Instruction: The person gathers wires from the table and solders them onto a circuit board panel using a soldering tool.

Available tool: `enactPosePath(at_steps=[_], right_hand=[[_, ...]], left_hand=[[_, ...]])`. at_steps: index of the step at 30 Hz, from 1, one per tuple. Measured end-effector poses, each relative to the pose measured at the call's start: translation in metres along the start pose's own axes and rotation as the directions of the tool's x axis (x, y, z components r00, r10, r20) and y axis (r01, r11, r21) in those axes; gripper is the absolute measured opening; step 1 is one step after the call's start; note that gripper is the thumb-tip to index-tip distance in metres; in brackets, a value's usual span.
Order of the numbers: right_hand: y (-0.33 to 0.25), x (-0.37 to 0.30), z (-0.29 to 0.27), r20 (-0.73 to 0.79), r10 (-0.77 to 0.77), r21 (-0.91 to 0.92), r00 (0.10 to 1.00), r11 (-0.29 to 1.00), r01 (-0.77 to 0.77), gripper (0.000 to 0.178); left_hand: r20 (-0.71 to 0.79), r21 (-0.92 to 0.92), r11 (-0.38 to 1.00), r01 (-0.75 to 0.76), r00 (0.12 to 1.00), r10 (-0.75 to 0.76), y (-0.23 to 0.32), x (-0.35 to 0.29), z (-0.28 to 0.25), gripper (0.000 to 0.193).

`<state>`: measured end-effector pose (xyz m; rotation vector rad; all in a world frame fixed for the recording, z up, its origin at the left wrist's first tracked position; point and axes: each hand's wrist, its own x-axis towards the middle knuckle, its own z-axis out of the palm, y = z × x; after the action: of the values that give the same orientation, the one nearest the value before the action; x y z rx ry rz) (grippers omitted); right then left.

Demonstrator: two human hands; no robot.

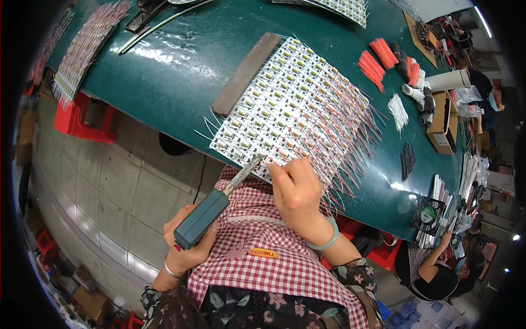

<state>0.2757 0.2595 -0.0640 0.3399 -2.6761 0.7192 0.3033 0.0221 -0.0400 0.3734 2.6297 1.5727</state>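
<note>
My left hand (192, 241) is wrapped round the dark green handle of a soldering iron (204, 217). Its metal tip slants up to the near edge of a white circuit board panel (246, 120), which carries rows of small yellow parts. Close beside the tip, my right hand (298, 192) is closed in a pinch over the panel; what its fingertips hold is probably a thin wire, but too small to make out. Many red and white wires (342, 137) stick out over the panel's right half. A dark flat bar (246, 74) lies along the panel's far left edge.
Bundles of red wires (383, 53), white wires (398, 112) and black wires (407, 162) lie to the right on the green table (164, 82). A cardboard box (441, 123) stands beyond them. Another wired panel (90, 49) sits far left, above a red stool (82, 120). Other people work at right.
</note>
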Motion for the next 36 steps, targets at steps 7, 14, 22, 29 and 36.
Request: enactPosePath(at_steps=[7,14,22,29,36], right_hand=[[-0.003,-0.006,0.007,-0.012,0.0,0.027,1.0,1.0,0.001,0.024],[-0.002,-0.009,0.008,0.015,-0.012,0.036,1.0,0.999,0.011,0.026],[-0.004,-0.008,0.006,0.039,0.013,0.048,0.999,0.999,-0.014,0.024],[-0.005,-0.01,0.008,0.057,0.014,0.055,0.998,0.998,-0.017,0.026],[-0.003,-0.009,0.007,0.056,0.012,0.053,0.998,0.998,-0.015,0.027]], left_hand=[[-0.003,-0.025,1.0,-0.001,1.0,0.001,-0.004,-0.006,-0.002,0.021],[0.019,-0.05,0.998,0.024,1.0,-0.023,-0.005,-0.008,-0.002,0.021],[0.019,-0.091,0.994,0.061,0.998,-0.06,-0.007,-0.01,-0.001,0.02],[0.014,-0.045,0.998,0.038,0.999,-0.037,-0.007,-0.011,-0.004,0.019],[-0.061,-0.064,0.992,0.11,0.992,-0.114,-0.019,-0.029,-0.004,0.023]])
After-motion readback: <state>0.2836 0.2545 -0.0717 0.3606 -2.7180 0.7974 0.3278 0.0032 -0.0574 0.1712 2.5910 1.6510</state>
